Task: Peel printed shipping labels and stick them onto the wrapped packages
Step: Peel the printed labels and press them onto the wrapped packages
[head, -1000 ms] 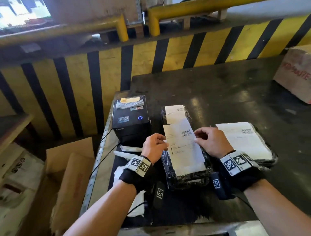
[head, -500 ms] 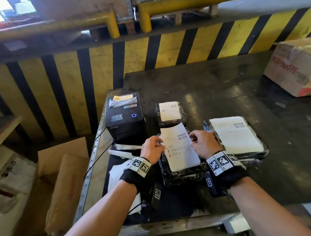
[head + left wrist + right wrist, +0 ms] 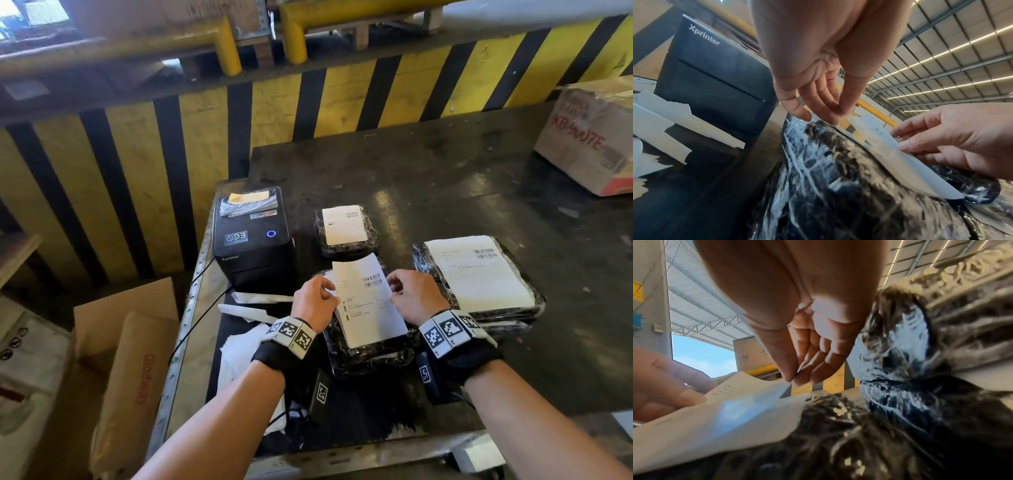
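A white printed shipping label (image 3: 368, 305) lies slanted over a black plastic-wrapped package (image 3: 373, 358) at the table's near middle. My left hand (image 3: 330, 291) pinches the label's left edge, where a second white layer shows behind it. My right hand (image 3: 392, 287) pinches the right edge between thumb and fingers. In the left wrist view the left hand (image 3: 830, 113) holds the label (image 3: 900, 160) at its upper end, lifted off the package (image 3: 838, 186). In the right wrist view the right hand (image 3: 795, 378) pinches a corner of the label (image 3: 715, 418).
A black label printer (image 3: 251, 240) stands left of the hands, with torn backing strips (image 3: 255, 301) in front of it. A small labelled package (image 3: 346, 228) lies behind and a large one (image 3: 479, 274) to the right. A cardboard box (image 3: 589, 137) sits far right.
Both hands keep hold of the label over the same package. A second white layer now shows at its left edge. The head view has shifted a little.
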A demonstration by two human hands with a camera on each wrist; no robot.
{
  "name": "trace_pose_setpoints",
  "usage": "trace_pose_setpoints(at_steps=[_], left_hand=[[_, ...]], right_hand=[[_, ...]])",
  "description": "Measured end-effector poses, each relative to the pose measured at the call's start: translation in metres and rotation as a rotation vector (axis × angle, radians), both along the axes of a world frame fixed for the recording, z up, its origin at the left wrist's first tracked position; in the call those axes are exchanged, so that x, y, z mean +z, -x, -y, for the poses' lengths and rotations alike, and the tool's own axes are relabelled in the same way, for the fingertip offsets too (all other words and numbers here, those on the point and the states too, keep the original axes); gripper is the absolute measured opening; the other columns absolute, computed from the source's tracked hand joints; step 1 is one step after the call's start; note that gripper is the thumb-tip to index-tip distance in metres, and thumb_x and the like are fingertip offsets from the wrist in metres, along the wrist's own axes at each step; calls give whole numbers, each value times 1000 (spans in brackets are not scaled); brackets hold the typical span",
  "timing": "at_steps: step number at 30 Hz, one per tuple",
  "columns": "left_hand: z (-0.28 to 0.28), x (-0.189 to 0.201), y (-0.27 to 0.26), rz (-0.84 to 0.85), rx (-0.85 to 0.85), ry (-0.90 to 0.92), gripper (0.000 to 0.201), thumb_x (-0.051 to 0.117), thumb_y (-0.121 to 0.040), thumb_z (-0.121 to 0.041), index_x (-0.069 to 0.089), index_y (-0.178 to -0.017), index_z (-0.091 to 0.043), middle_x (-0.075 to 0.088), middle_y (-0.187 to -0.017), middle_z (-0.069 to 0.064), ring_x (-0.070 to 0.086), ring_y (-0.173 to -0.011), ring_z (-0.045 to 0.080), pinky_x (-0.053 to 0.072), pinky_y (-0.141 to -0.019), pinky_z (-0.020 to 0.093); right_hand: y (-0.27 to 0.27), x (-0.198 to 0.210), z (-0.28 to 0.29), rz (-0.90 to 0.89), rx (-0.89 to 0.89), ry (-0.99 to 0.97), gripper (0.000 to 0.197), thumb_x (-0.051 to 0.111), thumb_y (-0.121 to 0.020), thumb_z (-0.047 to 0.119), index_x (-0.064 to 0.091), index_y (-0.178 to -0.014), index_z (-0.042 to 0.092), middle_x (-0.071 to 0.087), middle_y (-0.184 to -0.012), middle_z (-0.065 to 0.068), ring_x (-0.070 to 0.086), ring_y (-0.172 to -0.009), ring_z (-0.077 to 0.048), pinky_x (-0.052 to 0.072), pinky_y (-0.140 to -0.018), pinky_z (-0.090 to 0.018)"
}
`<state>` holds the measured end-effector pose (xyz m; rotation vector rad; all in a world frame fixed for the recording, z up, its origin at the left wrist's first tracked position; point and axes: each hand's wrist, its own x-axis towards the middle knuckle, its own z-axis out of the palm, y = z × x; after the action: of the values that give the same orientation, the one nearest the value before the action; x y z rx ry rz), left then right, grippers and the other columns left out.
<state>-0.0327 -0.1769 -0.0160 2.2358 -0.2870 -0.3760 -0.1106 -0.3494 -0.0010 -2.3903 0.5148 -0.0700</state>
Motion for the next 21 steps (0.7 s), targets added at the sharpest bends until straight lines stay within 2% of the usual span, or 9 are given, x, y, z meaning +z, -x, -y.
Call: trace_pose_setpoints(at_steps=[5,9,13,17,21], left_hand=[[1,-1,-1,11,6,-21,14,61,-89,-10,58,-103,-13,66,-87,6,60,-75,9,39,-52,11],[1,-1,-1,9,10,-23,12,61,-89,-10,56,-99,-15,67,-89,8,62,-76,11,42,-53,13],[1,0,0,-11,18,-21,15,61,-89,-9,57,-103,-13,65,-83,4,62,-74,11,44,-53,14],[2,1,0,-23,17,-41,16,60,-89,-8,56,-105,-13,63,-82,2,61,-74,11,45,-54,15],[4,1,1,-28,29,-72,25,60,-89,-7,54,-113,-10,64,-92,5,59,-78,12,43,-55,14]], right_hand=[[-1,-3,-1,5,-1,-10,19,55,-86,2,65,-101,10,62,-87,1,59,-84,-16,46,-77,-21],[-3,-4,-1,-1,1,-21,21,55,-86,2,63,-104,9,60,-89,3,59,-87,-15,46,-78,-21],[-4,-9,-1,-20,9,-1,29,54,-87,2,61,-114,9,66,-104,-4,59,-94,-16,47,-87,-24],[-6,-12,-2,-19,11,-1,31,54,-87,2,60,-117,8,66,-108,-6,60,-98,-18,47,-88,-23],[-5,-16,-4,-16,11,12,34,55,-86,3,57,-119,7,63,-114,-9,58,-103,-21,47,-94,-30]])
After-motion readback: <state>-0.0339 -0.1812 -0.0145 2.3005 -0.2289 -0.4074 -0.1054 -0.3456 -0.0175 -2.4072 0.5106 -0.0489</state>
